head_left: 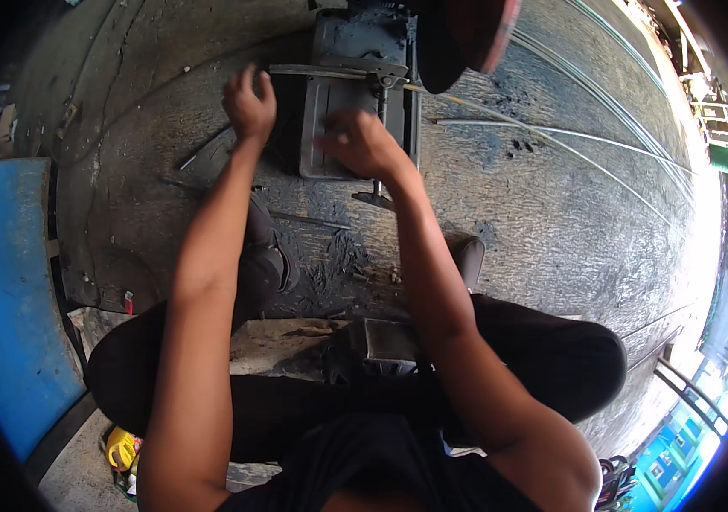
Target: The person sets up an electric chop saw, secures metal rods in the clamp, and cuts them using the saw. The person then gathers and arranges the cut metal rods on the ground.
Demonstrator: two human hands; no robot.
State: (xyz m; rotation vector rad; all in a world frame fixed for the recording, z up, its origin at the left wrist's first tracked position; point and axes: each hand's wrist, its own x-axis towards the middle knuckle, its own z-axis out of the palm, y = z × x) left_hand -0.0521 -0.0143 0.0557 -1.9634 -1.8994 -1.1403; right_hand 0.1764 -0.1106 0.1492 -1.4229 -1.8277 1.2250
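**A:** What is the person doing with their hands?

**B:** They are sitting low over a stained, dark concrete floor (552, 222), both bare arms reaching forward. The right hand (362, 143) is pressing down, fingers curled, on a grimy grey metal cutting machine with a flat rectangular base (330, 111). It seems to be steadying the base so it does not shift; whether it is actually gripping anything beneath the palm, I cannot tell.

**A:** And the left?

**B:** The left hand (250, 104) is hovering just left of the machine, fingers loosely curled, near the end of a thin flat metal bar (330, 72) lying across the machine's top. Whether it is touching or holding anything is not visible.

**A:** What else is lying around?

**B:** Long thin pale steel rods (552, 132) are running from the machine out to the right across the floor, probably laid straight for feeding in. A short dark rod (308, 220) is lying near the person's knee, and a blue panel (5, 290) is standing at far left.
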